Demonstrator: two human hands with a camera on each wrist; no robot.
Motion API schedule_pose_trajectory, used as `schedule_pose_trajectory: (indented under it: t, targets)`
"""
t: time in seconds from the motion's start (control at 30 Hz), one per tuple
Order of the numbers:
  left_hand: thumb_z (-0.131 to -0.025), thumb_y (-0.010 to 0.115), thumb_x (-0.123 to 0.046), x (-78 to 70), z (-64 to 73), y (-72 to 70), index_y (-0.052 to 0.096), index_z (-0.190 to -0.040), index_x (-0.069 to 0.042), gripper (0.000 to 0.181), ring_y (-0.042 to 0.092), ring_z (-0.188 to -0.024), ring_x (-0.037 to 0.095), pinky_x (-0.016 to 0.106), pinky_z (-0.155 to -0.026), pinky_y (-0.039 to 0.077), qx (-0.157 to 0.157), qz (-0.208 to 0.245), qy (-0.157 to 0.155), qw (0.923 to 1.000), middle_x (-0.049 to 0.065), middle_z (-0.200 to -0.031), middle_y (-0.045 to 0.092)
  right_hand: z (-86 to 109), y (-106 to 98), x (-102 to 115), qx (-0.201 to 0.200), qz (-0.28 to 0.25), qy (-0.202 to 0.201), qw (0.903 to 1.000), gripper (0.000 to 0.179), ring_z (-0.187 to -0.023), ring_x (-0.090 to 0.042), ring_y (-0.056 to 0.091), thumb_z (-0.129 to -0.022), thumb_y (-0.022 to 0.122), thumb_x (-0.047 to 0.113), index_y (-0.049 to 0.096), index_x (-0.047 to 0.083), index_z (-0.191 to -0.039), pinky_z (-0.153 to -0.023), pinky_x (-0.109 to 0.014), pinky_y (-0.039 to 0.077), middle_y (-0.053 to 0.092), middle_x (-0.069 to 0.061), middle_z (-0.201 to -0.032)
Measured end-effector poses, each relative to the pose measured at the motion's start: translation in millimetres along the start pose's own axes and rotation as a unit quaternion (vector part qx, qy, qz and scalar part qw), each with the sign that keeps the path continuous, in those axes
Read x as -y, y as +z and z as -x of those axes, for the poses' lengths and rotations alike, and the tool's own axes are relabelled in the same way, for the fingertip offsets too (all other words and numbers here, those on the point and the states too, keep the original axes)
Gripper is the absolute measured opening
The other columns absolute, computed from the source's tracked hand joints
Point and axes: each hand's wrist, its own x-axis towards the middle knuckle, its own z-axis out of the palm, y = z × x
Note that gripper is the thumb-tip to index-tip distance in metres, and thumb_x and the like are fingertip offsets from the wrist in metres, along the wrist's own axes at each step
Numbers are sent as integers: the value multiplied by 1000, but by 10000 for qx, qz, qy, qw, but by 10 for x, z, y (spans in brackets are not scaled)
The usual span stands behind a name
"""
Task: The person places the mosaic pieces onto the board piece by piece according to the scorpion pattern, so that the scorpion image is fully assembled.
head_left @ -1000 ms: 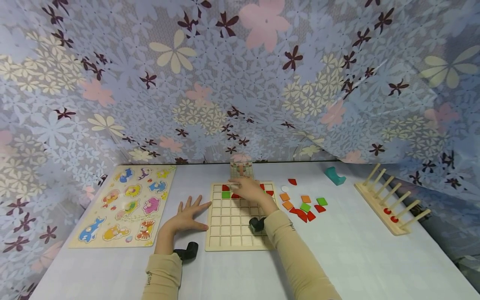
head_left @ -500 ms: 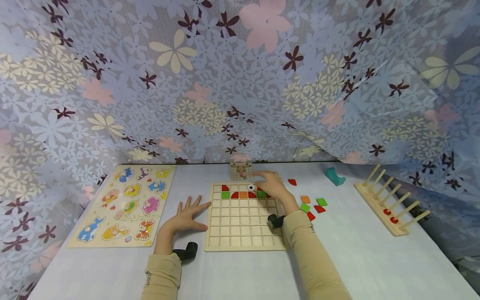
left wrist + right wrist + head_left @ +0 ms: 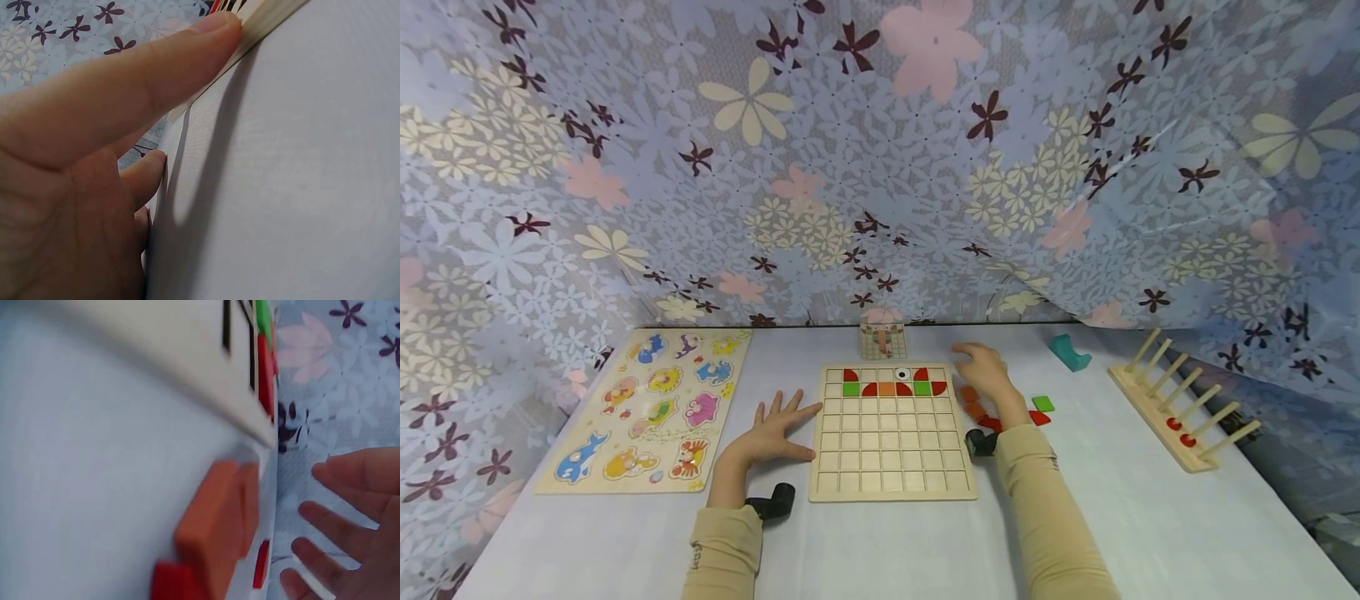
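Observation:
My left hand [image 3: 771,433] lies spread on the table, index finger and thumb at the left edge of the wooden grid board [image 3: 891,458]. In the left wrist view the thumb [image 3: 187,59] overlaps the board's rim. Nothing is in that hand. My right hand [image 3: 985,375] hovers right of the board's far corner, fingers loosely bent and holding nothing. Below it lie orange square tiles [image 3: 212,525] and red quarter-round tiles [image 3: 988,423], partly hidden by hand and wrist. Along the board's far rows sit red tiles, green tiles [image 3: 851,389], an orange tile [image 3: 887,389] and an eye-like disc [image 3: 902,375].
Behind the board stands a small pattern card [image 3: 883,342]. An animal puzzle board [image 3: 625,433] lies to the left. Rightward are a green tile [image 3: 1042,403], a teal arch-shaped block [image 3: 1070,353] and a peg rack [image 3: 1172,417] with red beads. A patterned cloth hangs behind.
My right hand has moved right from over the board's far rows to above the loose tiles, uncovering the tiles and eye-like disc on the board. The left hand has stayed in place.

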Motion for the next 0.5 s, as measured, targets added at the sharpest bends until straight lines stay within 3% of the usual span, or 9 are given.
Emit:
schedule_pose_trajectory:
  t: [0.27, 0.5]
  targets:
    - [-70, 77, -30, 2, 0, -4, 38, -142, -12, 83, -12, -137, 44, 59, -105, -16, 9, 36, 42, 10000, 20, -153, 7, 29, -37, -107, 234, 655, 555, 9960, 46, -118, -50, 39, -84, 48, 11, 53, 3, -128, -90, -62, 34, 45, -23, -135]
    - [-70, 77, -30, 1, -5, 0, 38, -142, -13, 83, -13, -137, 44, 59, -106, -16, 11, 3, 13, 10000, 20, -153, 7, 72, -45, -112, -52, 932, 654, 9935, 34, -107, -48, 48, -87, 47, 3, 60, 0, -118, -88, -55, 42, 53, -26, -120]
